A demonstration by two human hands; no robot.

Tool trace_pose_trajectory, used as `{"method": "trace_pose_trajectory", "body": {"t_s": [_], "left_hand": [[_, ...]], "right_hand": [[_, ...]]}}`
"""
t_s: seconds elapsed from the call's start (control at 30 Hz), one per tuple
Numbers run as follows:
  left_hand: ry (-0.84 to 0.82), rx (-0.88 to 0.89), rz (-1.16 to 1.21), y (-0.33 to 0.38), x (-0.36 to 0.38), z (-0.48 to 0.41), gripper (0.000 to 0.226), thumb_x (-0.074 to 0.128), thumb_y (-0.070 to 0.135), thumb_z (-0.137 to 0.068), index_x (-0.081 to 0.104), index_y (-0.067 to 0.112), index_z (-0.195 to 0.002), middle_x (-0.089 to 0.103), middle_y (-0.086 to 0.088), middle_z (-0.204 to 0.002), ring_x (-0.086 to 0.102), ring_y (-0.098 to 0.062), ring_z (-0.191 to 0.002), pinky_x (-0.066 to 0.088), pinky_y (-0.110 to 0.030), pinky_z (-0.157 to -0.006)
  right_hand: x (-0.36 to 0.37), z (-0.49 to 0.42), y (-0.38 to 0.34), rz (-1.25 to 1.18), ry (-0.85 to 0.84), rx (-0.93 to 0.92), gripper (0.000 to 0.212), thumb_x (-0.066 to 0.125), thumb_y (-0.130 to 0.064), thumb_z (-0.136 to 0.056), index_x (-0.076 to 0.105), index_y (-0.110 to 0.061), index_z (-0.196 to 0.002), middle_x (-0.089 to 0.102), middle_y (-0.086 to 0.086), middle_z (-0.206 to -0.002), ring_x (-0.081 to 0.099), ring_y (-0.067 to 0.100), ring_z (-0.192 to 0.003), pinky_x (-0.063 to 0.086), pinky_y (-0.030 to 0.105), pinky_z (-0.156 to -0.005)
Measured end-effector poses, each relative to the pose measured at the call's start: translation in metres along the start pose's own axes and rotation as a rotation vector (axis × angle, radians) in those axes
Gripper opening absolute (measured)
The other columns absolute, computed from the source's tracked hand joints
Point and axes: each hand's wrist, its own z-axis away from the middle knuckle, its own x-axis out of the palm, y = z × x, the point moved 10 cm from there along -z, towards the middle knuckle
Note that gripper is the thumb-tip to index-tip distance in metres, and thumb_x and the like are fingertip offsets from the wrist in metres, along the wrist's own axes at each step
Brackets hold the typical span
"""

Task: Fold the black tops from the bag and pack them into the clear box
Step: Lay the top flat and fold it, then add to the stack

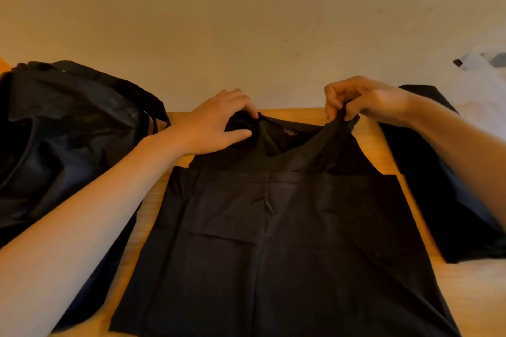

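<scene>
Black top, straps in left hand and right hand grip; bag alongside.

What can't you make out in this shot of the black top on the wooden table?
Head view only:
- Black fabric top: lower hem cut off by the bottom edge.
- Neck label: too small to read.
- Black fabric bag: contents lost in dark folds.
- Pale blurred object, far right: cut by the edge; I cannot tell what it is.
</scene>
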Motion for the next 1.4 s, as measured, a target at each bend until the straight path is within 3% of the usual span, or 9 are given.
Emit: {"method": "trace_pose_trajectory", "body": {"t_s": [0.1,0.2,0.33,0.43,0.7,0.93,1.13,1.27,1.4], "left_hand": [[-0.146,0.041,-0.049,0.006,0.019,0.004,0.015,0.068,0.027,-0.097,0.068,0.028,-0.113,0.059,0.012,-0.117,0.05,-0.012,-0.111,0.04,-0.035,-0.101],[-0.181,0.028,-0.153,-0.003,0.025,0.003,0.024,0.066,0.028,-0.098,0.065,0.032,-0.123,0.055,0.013,-0.117,0.044,-0.011,-0.11,0.033,-0.035,-0.099],[-0.187,0.05,-0.292,-0.007,0.026,-0.004,0.029,0.057,0.024,-0.102,0.058,0.034,-0.129,0.05,0.013,-0.109,0.041,-0.013,-0.106,0.026,-0.031,-0.093],[-0.231,0.0,-0.288,-0.014,0.023,-0.009,0.029,0.051,0.022,-0.104,0.054,0.033,-0.13,0.046,0.016,-0.096,0.042,-0.013,-0.097,0.031,-0.035,-0.092],[-0.321,-0.013,-0.37,-0.03,0.019,0.0,0.007,0.051,0.04,-0.083,0.05,0.034,-0.082,0.042,0.012,-0.089,0.039,-0.017,-0.092,0.027,-0.034,-0.085],[-0.099,-0.058,0.235,-0.003,-0.005,-0.002,0.025,0.065,0.001,-0.078,0.047,0.011,-0.063,0.075,0.005,-0.104,0.063,-0.009,-0.11,0.041,-0.021,-0.1],[-0.113,-0.115,0.498,0.005,-0.007,-0.002,0.002,0.049,0.003,-0.073,0.049,0.005,-0.072,0.067,-0.014,-0.074,0.071,-0.025,-0.092,0.054,-0.03,-0.079],[-0.295,-0.149,0.251,0.0,0.001,-0.001,0.013,0.049,0.017,-0.076,0.06,0.014,-0.081,0.056,-0.006,-0.064,0.049,-0.025,-0.063,0.039,-0.035,-0.068],[-0.386,-0.073,-0.362,-0.01,0.0,0.0,0.039,0.037,0.042,-0.078,0.066,0.016,-0.079,0.059,-0.007,-0.084,0.042,-0.02,-0.091,0.026,-0.018,-0.097]], "right_hand": [[0.017,0.0,-0.006,0.111,-0.125,0.009,0.022,0.052,-0.014,-0.07,0.061,-0.015,-0.09,0.063,0.011,-0.097,0.058,0.038,-0.098,0.043,0.048,-0.088],[0.033,-0.002,0.001,0.242,-0.191,0.144,0.025,0.066,-0.03,-0.09,0.065,-0.024,-0.114,0.072,0.006,-0.114,0.065,0.023,-0.114,0.045,0.028,-0.098],[0.036,-0.007,0.003,0.531,-0.116,0.127,0.014,0.074,-0.033,-0.091,0.067,-0.035,-0.103,0.072,-0.015,-0.084,0.067,0.003,-0.086,0.045,0.029,-0.09],[0.024,0.001,-0.003,0.409,-0.055,0.096,0.004,0.073,-0.024,-0.092,0.075,-0.026,-0.091,0.073,-0.014,-0.09,0.066,0.002,-0.094,0.041,0.031,-0.101],[0.009,0.021,-0.007,-0.005,-0.018,0.0,0.031,0.081,-0.03,-0.078,0.059,-0.013,-0.066,0.057,0.017,-0.093,0.055,0.032,-0.088,0.045,0.041,-0.086],[-0.009,0.022,-0.013,-0.028,0.171,-0.033,0.014,0.08,-0.033,-0.075,0.073,-0.028,-0.064,0.062,0.0,-0.12,0.059,0.012,-0.114,0.039,0.033,-0.101],[-0.004,0.024,-0.013,-0.2,0.072,-0.1,0.033,0.078,-0.041,-0.083,0.066,-0.014,-0.069,0.056,0.016,-0.083,0.055,0.028,-0.081,0.048,0.03,-0.081],[-0.013,0.023,-0.008,-0.146,0.094,-0.072,0.058,0.084,-0.054,-0.072,0.05,-0.008,-0.061,0.037,0.028,-0.072,0.04,0.032,-0.066,0.043,0.024,-0.065],[-0.019,0.027,-0.011,0.113,0.069,-0.028,0.056,0.081,-0.047,-0.076,0.048,-0.004,-0.06,0.044,0.012,-0.069,0.045,0.024,-0.066,0.041,0.029,-0.084]]}}
